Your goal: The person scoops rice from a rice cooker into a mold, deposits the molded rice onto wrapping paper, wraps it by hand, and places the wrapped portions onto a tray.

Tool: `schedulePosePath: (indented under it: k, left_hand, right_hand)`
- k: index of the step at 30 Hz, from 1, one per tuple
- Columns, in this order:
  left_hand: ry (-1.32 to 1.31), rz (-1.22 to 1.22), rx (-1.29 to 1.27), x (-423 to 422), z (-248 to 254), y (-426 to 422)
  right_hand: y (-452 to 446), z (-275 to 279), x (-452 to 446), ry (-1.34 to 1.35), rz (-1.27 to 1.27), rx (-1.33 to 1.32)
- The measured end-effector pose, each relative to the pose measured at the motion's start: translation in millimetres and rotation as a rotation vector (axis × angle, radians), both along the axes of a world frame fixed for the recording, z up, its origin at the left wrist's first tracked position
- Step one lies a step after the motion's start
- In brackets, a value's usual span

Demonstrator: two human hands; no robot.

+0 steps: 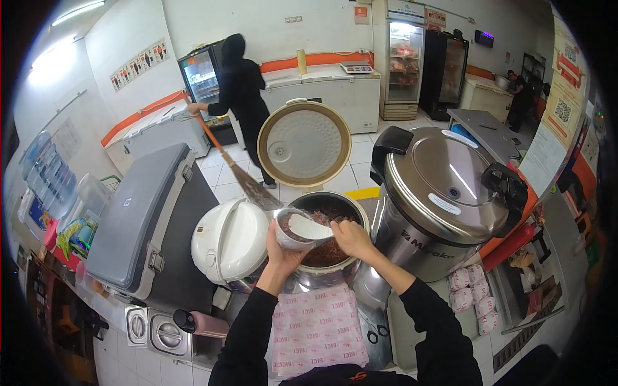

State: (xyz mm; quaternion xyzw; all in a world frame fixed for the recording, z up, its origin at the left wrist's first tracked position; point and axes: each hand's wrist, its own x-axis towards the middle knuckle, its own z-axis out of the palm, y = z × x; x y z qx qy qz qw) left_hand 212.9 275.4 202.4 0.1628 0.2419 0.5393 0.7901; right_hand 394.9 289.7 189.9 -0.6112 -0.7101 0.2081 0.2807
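Note:
My left hand (pixel 282 249) is wrapped round a small pale cup (pixel 297 242) that is tilted over the open rice cooker (pixel 362 215). In my right hand (pixel 351 239) is a white rice paddle (pixel 309 227), its blade at the mouth of the cup. Reddish-brown rice (pixel 325 253) lies inside the cooker, and some of it shows in the cup. The cooker's round lid (pixel 309 145) stands raised behind it. Just below my wrists is a stack of printed wrapping paper (pixel 318 331).
A closed white rice cooker (pixel 230 241) and grey cool box (pixel 138 219) stand left; a large steel cooker (pixel 444 193) stands right. Wrapped packets (pixel 473 296) sit in a tray. A person (pixel 241 96) holds a broom (pixel 238 170) beyond the counter; another person (pixel 518 96) is far right.

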Motion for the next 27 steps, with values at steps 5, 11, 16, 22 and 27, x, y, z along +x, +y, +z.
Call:
schedulePosePath:
  k: [5, 11, 16, 22, 27]
  left_hand:
    - [0.010, -0.069, 0.025, -3, -4, -1]
    - [-0.022, -0.073, 0.026, -8, -4, -2]
    - [-0.075, -0.003, 0.031, -13, -5, -10]
    - [-0.142, 0.048, 0.088, -41, -7, -21]
    - [-0.196, 0.007, 0.045, -48, -4, -59]
  right_hand:
    - [-10, 14, -17, -0.103, 0.048, 0.090]
    - [-11, 27, -22, -0.229, 0.151, 0.197]
    - [0, 36, -22, -0.219, 0.124, 0.265]
    - [28, 16, 3, -0.310, -0.063, 0.322]
    - [44, -2, 2, -0.734, 0.043, 0.418]
